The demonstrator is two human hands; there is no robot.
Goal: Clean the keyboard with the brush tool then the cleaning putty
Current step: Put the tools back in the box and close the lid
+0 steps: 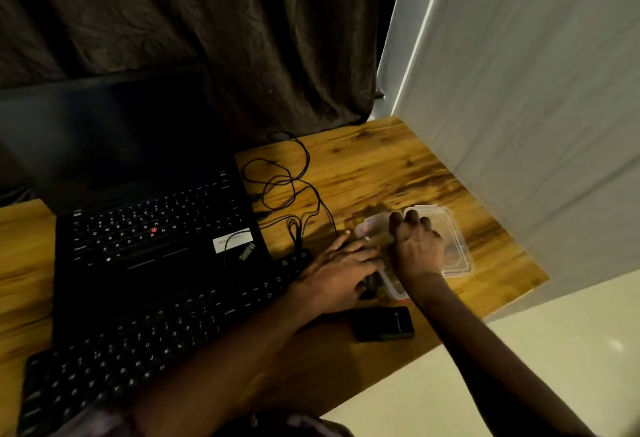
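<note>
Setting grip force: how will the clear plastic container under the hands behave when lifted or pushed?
The clear plastic container looks thin-walled, so probably light and flexes if squeezed. It is low and flat, so unlikely to tip or roll. On the glossy wooden desk it would likely slide when pushed.

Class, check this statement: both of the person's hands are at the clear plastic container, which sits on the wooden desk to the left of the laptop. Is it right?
One detail is wrong: the side. The clear plastic container sits to the right of the laptop, not to the left. The head view shows this, with the left hand and the right hand both at the container on the wooden desk.
</note>
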